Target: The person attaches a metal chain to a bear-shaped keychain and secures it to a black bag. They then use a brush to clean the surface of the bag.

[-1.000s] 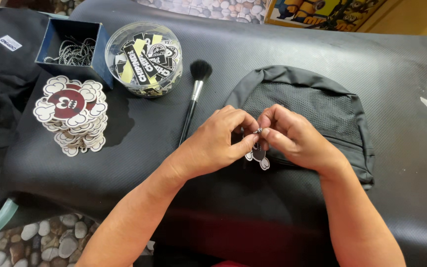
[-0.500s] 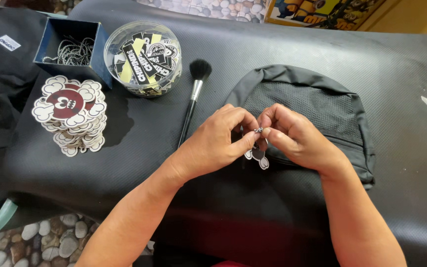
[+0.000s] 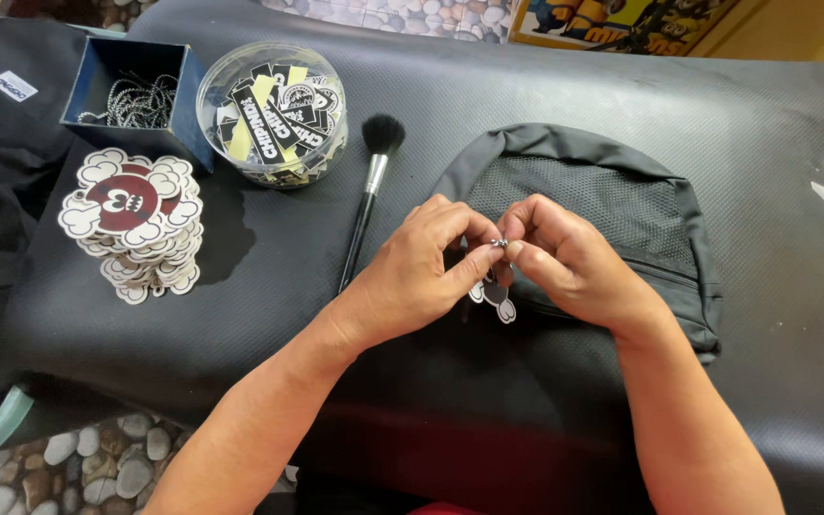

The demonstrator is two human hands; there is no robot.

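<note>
Left hand: the left hand [image 3: 422, 272] is closed in a pinch, thumb and fingers pressed on a small metal ring [image 3: 499, 244] at the middle of the view.
Right hand: the right hand [image 3: 565, 262] is also pinched shut on the same ring, its fingertips meeting those of the left.
Charm: a small white and dark charm [image 3: 495, 296] hangs from the ring, just under the fingers, over the black bag [image 3: 612, 200].
Bag: it lies flat on the dark counter [image 3: 526, 95], mesh panel up, under both hands.
Brush: a black-tipped brush [image 3: 366, 202] lies just left of the left hand.
Tub: a clear round tub [image 3: 272, 114] of printed tags stands beyond the brush.
Box: a blue box [image 3: 135, 95] of chains sits beside the tub.
Stack: a stack of charms [image 3: 133, 221] lies at left, well apart from the hands.
</note>
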